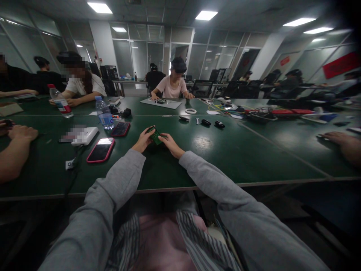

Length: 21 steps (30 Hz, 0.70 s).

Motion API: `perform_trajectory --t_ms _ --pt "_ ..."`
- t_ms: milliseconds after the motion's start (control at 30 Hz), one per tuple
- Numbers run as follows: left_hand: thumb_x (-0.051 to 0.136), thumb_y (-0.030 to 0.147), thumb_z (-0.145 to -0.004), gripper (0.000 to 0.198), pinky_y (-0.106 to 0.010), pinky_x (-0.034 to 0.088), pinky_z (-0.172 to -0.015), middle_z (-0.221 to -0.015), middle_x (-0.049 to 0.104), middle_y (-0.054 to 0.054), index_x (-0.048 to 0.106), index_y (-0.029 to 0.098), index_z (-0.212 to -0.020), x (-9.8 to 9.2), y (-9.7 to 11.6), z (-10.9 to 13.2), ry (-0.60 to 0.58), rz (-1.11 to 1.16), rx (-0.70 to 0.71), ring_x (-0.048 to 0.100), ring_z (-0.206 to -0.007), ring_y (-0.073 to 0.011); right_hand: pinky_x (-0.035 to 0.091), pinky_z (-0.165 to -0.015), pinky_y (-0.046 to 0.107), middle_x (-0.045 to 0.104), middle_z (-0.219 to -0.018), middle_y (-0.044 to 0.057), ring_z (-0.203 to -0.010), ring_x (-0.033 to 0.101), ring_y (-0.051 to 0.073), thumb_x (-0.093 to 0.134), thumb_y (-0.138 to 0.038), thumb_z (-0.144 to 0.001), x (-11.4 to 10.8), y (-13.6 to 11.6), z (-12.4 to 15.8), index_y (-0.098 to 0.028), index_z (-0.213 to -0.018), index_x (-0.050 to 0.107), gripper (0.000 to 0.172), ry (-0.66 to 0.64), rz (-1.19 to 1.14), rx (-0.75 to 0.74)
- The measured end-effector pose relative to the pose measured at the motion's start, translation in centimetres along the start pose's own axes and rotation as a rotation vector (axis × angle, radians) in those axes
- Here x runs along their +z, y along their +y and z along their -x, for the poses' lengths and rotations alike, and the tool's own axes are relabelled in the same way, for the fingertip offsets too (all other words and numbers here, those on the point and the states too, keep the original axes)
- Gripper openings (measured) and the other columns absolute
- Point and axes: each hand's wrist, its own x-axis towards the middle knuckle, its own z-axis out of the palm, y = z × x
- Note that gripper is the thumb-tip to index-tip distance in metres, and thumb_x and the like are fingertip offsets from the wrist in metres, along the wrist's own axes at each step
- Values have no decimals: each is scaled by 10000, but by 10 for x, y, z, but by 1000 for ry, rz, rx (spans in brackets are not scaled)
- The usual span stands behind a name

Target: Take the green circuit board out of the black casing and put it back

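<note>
Your left fingers (148,132) and right fingers (164,137), closed on the board (156,138) inward of the tabletop (214,165) near edge, could drop it through uneven pressure.

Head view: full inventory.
Broad table: 1, green, front
Rectangular board: 1, green, held at centre
Rectangular phones: 2, black, one pink-edged, one red-edged, table left
Clear plastic bottles: 2, blue-capped and red-capped, table left
Boxy device: 1, white, left
Small oblong items: 3, black, beyond board, right
Small bar: 1, silver, among them
Flat ring: 1, white, beyond them
Flat mat: 1, grey, far side
Cable tangle: 1, multicoloured, far right
Ceiling lights: several, white, overhead
Co-workers: several, mixed clothing, seated
Left hand: 1, grey-sleeved, holding board
Right hand: 1, grey-sleeved, holding board
</note>
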Motion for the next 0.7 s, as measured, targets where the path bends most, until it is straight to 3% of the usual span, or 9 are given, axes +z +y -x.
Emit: perform_trajectory --t_ms 200,500,700 --pt "828 244 -723 437 -243 531 -683 -997 701 -48 696 195 -1136 1 1 0 -14 43 -4 667 -827 -145 470 -965 337 649 -1109 47 -1079 595 177 748 -534 -736 2 -8 10 -209 -1177 545 584 4 19 -32" --pt "808 242 -755 505 -276 543 -741 -1010 721 -70 660 184 -1234 1 1 0 -42 101 -2 677 -853 -163 532 -818 269 656 -1051 26 -933 629 136 730 -546 -789 1 -12 10 -212 -1117 550 502 49 -91 69" --pt "740 269 -834 476 -290 562 -761 -1079 716 -62 624 220 -1293 4 7 6 -122 183 -20 686 -903 -172 611 -789 310 682 -1018 61 -889 670 158 616 -523 -917 6 -26 19 -196 -1151 562 406 -270 -421 237"
